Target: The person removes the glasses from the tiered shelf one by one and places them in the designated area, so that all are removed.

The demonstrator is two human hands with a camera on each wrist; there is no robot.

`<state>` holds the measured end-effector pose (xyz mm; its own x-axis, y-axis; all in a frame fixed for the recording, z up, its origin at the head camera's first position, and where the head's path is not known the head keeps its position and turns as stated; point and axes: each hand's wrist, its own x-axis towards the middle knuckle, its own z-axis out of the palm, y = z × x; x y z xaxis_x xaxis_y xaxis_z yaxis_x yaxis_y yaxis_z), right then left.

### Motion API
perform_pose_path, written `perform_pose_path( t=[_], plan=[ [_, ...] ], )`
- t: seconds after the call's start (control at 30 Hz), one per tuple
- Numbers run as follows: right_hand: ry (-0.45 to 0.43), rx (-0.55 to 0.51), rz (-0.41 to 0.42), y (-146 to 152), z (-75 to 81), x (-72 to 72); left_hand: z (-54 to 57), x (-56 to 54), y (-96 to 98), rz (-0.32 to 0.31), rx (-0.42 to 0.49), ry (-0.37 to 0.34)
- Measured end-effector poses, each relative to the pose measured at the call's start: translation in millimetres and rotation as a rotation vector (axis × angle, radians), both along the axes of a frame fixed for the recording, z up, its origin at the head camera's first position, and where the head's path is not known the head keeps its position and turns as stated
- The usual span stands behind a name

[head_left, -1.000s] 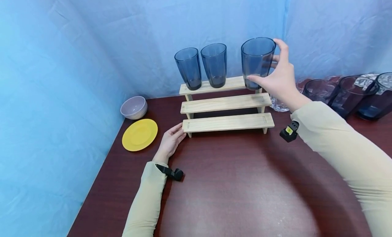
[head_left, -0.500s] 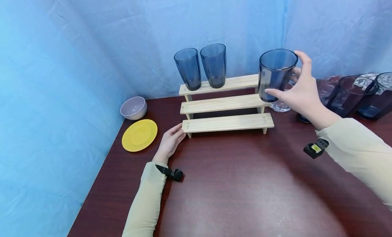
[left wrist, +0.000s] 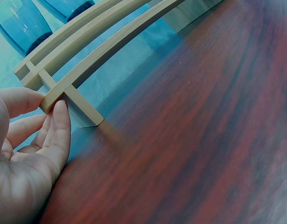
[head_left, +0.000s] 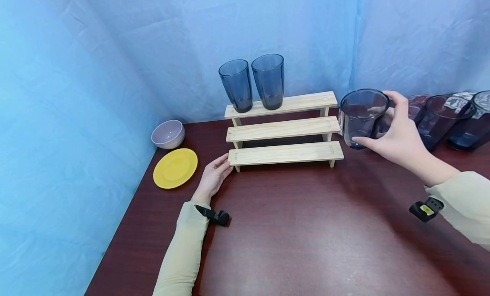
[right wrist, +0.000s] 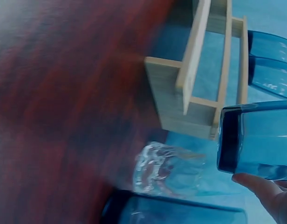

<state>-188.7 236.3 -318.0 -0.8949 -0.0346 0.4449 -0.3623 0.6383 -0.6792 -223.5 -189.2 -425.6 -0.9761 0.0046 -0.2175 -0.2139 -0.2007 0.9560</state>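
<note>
My right hand (head_left: 402, 134) grips a dark blue-grey drinking glass (head_left: 361, 117), thumb low on its near side and fingers behind the rim. The glass is upright, just right of a three-tier wooden shelf (head_left: 285, 129). In the right wrist view the held glass (right wrist: 260, 140) is seen near the end of the shelf, above the table. My left hand (head_left: 212, 177) pinches the left end of the lowest board; the left wrist view shows thumb and fingers on that board's corner (left wrist: 52, 99). Two matching glasses (head_left: 236, 85) stand side by side on the top board's left half.
On the right of the table are several more dark glasses (head_left: 444, 117), partly behind my right hand. A clear, crinkled glass-like object (right wrist: 164, 168) lies beside the shelf. A yellow plate (head_left: 175, 168) and a lilac bowl (head_left: 167, 134) are at the left. Blue cloth (head_left: 191, 45) hangs behind.
My right hand has carried the glass from over the top board's right end to the right and down, past the shelf. The left hand stays on the lowest board.
</note>
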Motion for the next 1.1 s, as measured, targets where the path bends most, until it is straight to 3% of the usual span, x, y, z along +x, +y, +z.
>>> perform_pose_path(
  t=[0.27, 0.57, 1.1],
  plan=[
    [-0.079, 0.021, -0.039, 11, -22.0, 5.7, -0.8, -0.3, -1.2, -0.014, -0.004, -0.006],
    [-0.18, 0.041, -0.015, 11, -36.1, 5.8, -1.6, -1.2, -1.8, -0.023, -0.009, 0.007],
    [-0.203, 0.071, -0.07, 10, -47.2, 4.9, -3.6, -1.6, -2.3, -0.022, 0.01, 0.018]
  ],
)
